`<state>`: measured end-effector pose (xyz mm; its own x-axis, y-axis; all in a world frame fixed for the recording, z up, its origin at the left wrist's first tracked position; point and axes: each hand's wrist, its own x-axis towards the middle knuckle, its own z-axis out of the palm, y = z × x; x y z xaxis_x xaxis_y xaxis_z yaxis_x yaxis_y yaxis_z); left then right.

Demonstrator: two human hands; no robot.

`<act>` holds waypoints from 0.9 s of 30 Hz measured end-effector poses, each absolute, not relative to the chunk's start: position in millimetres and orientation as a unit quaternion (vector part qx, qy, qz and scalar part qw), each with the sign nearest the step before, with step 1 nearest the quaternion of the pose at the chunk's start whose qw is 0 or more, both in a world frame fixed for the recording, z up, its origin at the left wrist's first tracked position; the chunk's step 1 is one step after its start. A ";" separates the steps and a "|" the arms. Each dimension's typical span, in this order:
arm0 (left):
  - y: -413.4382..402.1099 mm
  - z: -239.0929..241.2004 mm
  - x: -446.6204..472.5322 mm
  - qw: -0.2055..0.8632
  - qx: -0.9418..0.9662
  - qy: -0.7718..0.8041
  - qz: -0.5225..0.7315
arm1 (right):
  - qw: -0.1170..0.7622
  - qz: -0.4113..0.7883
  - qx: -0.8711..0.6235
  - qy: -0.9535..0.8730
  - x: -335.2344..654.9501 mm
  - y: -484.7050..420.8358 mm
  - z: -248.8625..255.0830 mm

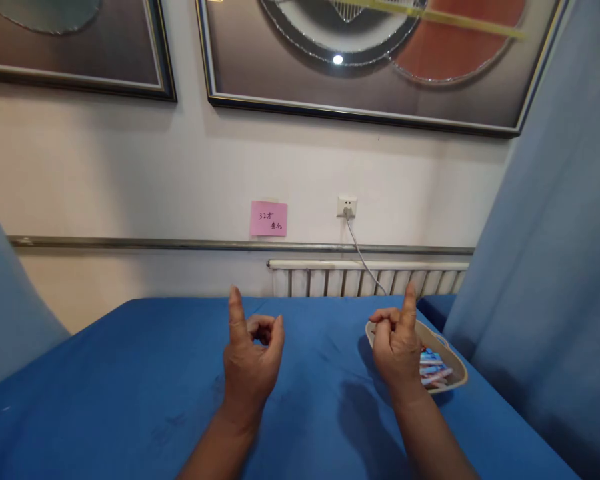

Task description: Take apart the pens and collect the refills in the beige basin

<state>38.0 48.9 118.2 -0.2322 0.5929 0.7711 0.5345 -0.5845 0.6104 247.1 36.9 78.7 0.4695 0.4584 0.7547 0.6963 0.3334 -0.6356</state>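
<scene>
My left hand (253, 360) is raised over the blue-covered surface, index finger pointing up, thumb held apart and the other fingers curled; nothing is in it. To the right, my right hand (397, 350) makes a similar shape, index finger up and the other fingers bent inward, with no object visible in it. It is in front of a beige basket (457, 383) and hides part of it. Inside the basket lie several small packets (433, 367) in blue, white and red. Whether my right hand touches the rim I cannot tell.
Blue cloth (130, 387) covers the table. Behind it are a metal rail (180, 245), a radiator (325, 265), a pink note (269, 219) and a wall socket (347, 207) with a plugged-in cable (361, 257). Blue curtains (545, 267) hang at both sides; framed pictures (360, 110) hang above.
</scene>
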 end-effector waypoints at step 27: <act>55.5 55.4 23.0 0.183 0.787 0.502 0.308 | 0.650 0.099 -0.639 -0.399 315.1 26.3 15.8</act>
<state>23.0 55.5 55.4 0.3057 0.9033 0.3010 0.6770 -0.4285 0.5983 315.1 26.3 15.8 0.6621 0.6384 0.3925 0.3821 0.1630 -0.9096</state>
